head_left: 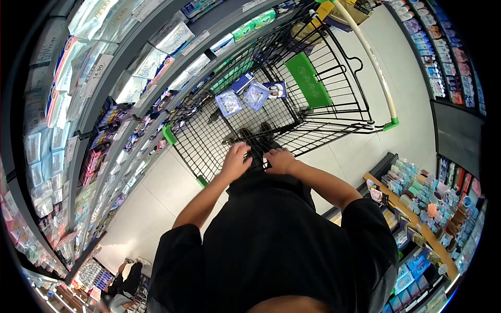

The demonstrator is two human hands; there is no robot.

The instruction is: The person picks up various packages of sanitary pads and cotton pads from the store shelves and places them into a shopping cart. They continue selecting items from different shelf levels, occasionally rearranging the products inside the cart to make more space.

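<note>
A black wire shopping cart [334, 122] with green corners stands across in front of me. Several packs lie in it, among them a pale blue-white pack [228, 103], a second similar pack [256, 95] and a dark blue one [278, 89]. My left hand [236, 160] is over the cart's near side, fingers curled, and whether it touches the wire is unclear. To its right, my right hand [280, 160] rests at the near rim with bent fingers. Nothing can be made out in either hand.
Shelves of packaged goods [148, 65] run along the left. At the right are racks of small items [436, 203] and a shelf of bottles [422, 41]. Another person [128, 281] is at the lower left. Tiled floor [148, 201] shows beside the cart.
</note>
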